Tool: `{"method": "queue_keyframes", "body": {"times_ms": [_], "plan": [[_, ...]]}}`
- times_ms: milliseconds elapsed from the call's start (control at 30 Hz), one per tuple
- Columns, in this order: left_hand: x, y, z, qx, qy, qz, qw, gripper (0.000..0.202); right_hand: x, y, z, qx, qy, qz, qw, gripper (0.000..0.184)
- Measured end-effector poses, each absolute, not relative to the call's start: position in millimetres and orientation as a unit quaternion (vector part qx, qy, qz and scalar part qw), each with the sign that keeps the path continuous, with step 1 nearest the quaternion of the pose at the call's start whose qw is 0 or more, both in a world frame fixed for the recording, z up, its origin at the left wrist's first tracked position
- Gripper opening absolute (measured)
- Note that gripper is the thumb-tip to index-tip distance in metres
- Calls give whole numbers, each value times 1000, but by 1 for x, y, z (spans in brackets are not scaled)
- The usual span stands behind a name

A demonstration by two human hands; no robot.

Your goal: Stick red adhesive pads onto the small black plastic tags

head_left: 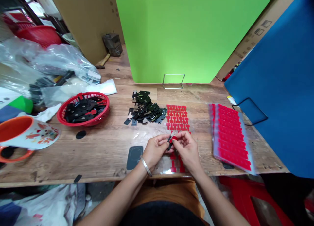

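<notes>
Between my hands, near the table's front edge, is a small flat black plate (pixel 169 145) with a pale metallic end. My left hand (pixel 155 150), with a silver bangle at its wrist, pinches the plate. A red T-shaped sticker (pixel 173 138) lies against the plate, pinched by my right hand (pixel 188 150). Under both hands rests a clear sheet with rows of red T-shaped stickers (pixel 177 118); my hands hide its middle. Beyond my left hand spreads a loose pile of similar black plates (pixel 147 110).
At left, a red basket (pixel 107 113) holds black plates, some with red pieces. An orange and white mug (pixel 41 134) stands left of it. Stacked red sticker sheets (pixel 232 137) lie at right. A green board (pixel 181 36) and a blue board (pixel 277 88) stand behind.
</notes>
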State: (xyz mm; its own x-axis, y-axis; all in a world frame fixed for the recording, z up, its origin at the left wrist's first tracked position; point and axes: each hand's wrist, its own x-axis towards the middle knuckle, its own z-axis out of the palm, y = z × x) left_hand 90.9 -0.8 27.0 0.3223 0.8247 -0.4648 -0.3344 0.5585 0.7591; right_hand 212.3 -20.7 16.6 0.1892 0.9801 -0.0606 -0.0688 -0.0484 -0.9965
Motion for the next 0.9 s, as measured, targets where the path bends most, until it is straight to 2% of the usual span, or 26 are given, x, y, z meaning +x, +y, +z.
{"method": "queue_keyframes", "body": {"times_ms": [467, 900], "plan": [[91, -1, 26, 277, 436, 381, 767, 29, 211, -20, 17, -553, -422, 470, 543, 16], [93, 0, 23, 282, 452, 386, 753, 34, 208, -20, 18, -557, -420, 457, 552, 15]]}}
